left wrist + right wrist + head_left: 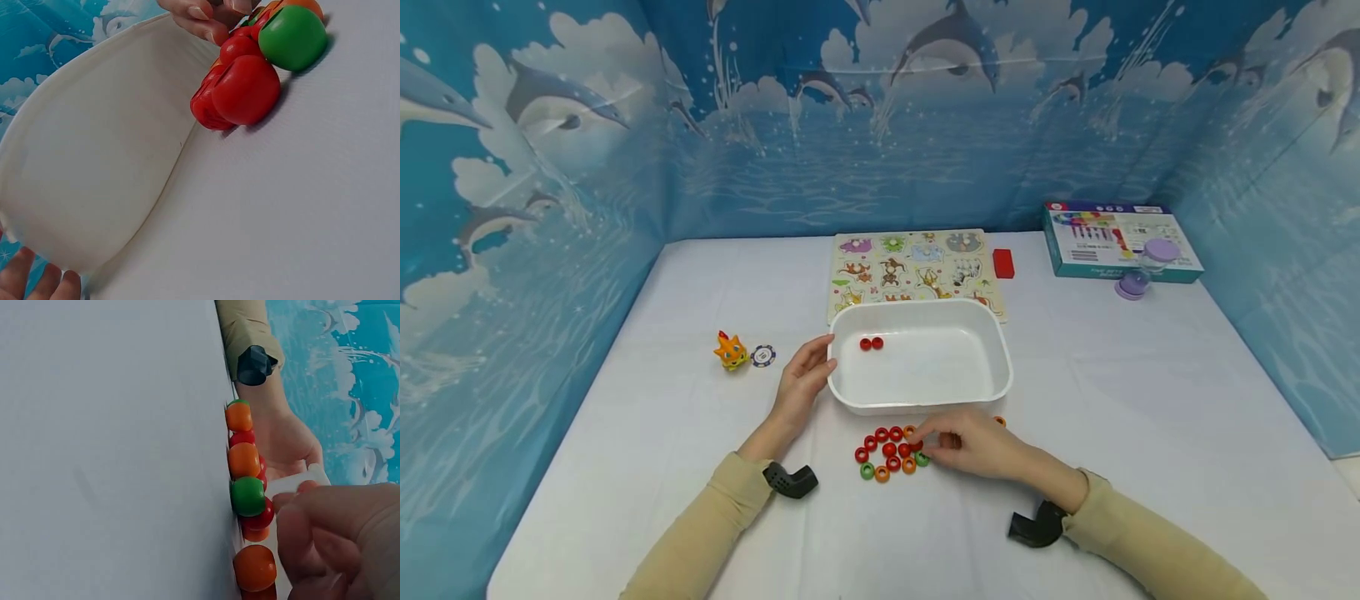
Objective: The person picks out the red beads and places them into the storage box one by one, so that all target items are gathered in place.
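A white plastic tray [925,400] stands mid-table, with two red beads [872,343] inside near its left end. My left hand [801,387] touches the tray's left side, its fingers lying along the outer wall and rim. In front of the tray lies a loose cluster of round wooden beads, red [882,435], orange [882,474] and green [867,471]. Over the cluster's right side, my right hand [973,442] has its thumb and bent fingers at a red bead [267,515]. Whether they pinch it cannot be made out. A green bead [248,496] sits close beside.
Behind the tray lies an animal peg puzzle [891,271], partly covered, with a red block [1003,263] beside it. A box [1120,237] and a purple-ended sand timer [1138,279] stand back right. Left are an orange toy figure [731,352] and a poker chip [763,356].
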The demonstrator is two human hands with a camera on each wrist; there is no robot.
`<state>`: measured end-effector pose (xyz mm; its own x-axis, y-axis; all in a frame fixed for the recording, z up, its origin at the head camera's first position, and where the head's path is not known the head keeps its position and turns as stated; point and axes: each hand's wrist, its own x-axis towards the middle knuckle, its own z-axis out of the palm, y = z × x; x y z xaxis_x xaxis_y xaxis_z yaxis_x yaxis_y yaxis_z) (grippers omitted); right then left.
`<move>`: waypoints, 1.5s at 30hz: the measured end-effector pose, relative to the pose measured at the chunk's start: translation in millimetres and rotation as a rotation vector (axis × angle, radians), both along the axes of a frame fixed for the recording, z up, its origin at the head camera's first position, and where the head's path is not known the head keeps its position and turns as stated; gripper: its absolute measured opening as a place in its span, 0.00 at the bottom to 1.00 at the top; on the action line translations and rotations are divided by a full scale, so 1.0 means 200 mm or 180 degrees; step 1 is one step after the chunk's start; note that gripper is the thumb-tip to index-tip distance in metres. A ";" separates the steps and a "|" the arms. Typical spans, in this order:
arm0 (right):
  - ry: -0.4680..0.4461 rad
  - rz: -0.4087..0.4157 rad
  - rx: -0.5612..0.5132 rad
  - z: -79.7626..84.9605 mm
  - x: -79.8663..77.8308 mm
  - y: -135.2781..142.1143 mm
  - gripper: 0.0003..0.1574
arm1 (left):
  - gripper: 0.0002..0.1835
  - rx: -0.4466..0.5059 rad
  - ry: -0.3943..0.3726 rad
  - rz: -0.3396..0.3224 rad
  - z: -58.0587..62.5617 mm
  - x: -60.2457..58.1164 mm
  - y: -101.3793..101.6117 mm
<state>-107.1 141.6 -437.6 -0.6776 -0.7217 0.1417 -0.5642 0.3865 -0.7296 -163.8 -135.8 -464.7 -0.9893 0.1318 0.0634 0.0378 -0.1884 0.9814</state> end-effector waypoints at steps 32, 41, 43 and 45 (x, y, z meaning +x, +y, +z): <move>0.0165 0.0126 0.0153 0.50 -0.34 0.02 0.13 | 0.25 0.0091 -0.0089 0.0026 0.00 0.00 0.01; -0.0391 0.0039 0.0151 0.48 -0.68 -0.12 0.18 | 0.24 0.0084 -0.0077 0.0018 0.00 -0.01 0.00; -0.0521 0.0065 0.0178 0.44 -0.73 -0.15 0.18 | 0.24 0.0087 -0.0061 0.0012 0.00 -0.01 0.00; -0.0644 0.0089 0.0216 0.39 -0.77 -0.17 0.18 | 0.24 0.0083 -0.0059 0.0003 0.00 -0.01 0.00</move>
